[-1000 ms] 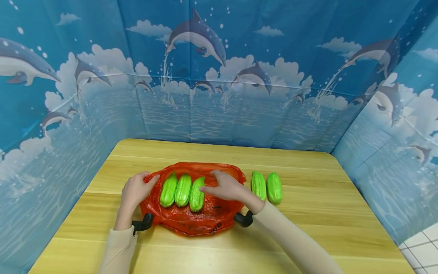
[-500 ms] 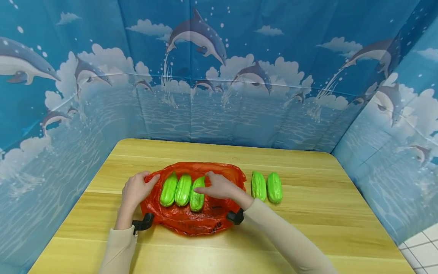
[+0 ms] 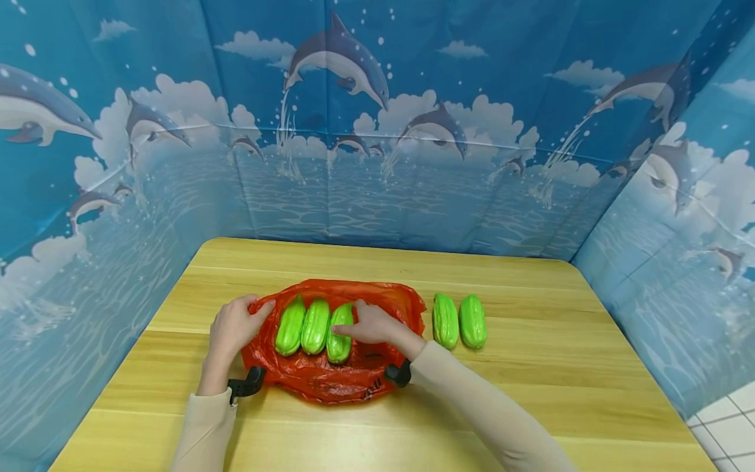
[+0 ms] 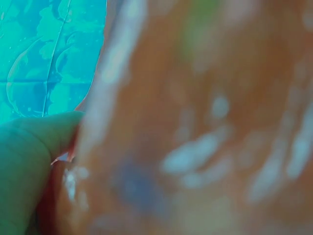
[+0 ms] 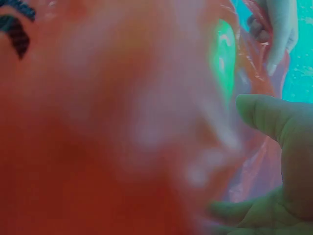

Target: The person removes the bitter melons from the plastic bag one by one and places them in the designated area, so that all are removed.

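In the head view, a red plastic bag [image 3: 318, 383] lies spread on the table with its mouth wide. Three bright green ridged gourds lie side by side in it: a left one [image 3: 290, 329], a middle one [image 3: 315, 328] and a right one [image 3: 339, 344]. My left hand [image 3: 232, 328] grips the bag's left rim; the right wrist view also shows those fingers [image 5: 282, 29] curled on the red film. My right hand [image 3: 373, 324] reaches over the right gourd, thumb and fingers spread apart, thumb overlapping its side. Blurred film fills most of the left wrist view.
Two more green gourds, one nearer the bag [image 3: 445, 322] and one farther right [image 3: 473, 322], lie on the wooden table [image 3: 542, 367]. A blue dolphin-print curtain [image 3: 377, 196] surrounds the table's back and sides. Black straps [image 3: 246, 385] sit at both wrists.
My right hand has shifted left over the right gourd, its forearm following. The left hand stays on the bag's rim. The gourds have barely moved.
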The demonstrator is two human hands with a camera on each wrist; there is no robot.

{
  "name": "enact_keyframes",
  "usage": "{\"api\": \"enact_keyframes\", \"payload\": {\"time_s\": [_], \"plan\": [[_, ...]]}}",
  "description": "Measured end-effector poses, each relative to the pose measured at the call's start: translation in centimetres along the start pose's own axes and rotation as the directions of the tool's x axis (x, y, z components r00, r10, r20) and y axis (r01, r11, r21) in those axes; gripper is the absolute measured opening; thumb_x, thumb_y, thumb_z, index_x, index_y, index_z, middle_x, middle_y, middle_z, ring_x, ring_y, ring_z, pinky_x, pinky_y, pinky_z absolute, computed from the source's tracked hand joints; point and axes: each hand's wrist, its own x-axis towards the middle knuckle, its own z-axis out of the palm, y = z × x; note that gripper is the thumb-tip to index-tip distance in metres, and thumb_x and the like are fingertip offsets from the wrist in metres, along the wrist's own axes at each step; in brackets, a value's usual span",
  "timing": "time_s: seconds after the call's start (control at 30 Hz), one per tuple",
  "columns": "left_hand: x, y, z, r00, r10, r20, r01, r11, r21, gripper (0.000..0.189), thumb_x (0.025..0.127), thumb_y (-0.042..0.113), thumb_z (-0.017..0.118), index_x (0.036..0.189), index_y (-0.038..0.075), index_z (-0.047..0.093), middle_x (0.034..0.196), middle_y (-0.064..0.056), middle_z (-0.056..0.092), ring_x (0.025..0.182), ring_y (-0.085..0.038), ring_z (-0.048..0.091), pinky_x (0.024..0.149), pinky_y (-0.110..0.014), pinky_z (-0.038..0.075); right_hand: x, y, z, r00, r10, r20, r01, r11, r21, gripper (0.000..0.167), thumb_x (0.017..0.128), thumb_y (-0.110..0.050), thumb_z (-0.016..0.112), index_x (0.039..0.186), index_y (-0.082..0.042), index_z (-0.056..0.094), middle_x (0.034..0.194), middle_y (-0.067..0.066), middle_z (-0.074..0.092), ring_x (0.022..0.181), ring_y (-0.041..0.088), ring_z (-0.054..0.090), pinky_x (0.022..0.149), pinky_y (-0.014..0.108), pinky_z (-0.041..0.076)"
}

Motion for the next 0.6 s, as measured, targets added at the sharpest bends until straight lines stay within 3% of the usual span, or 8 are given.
{"api": "enact_keyframes", "payload": {"time_s": [0.6], "plan": [[0.0, 0.0, 0.1, 1.000, 0.004, 0.005, -0.004, 1.000, -0.006, 0.042, 0.093, 0.042, 0.056, 0.067, 0.011, 0.044, 0.054, -0.001, 0.033, 0.050, -0.020, 0.035, 0.051, -0.032, 0.025, 1.1, -0.2, 1.2, 0.999, 0.045, -0.029, -0.044, 0.999, 0.026, 0.093, 0.085, -0.056, 0.061, 0.143, 0.008, 0.026, 0.140, 0.024, 0.040, 0.126, 0.035, 0.042, 0.098, 0.043, 0.037]]}}
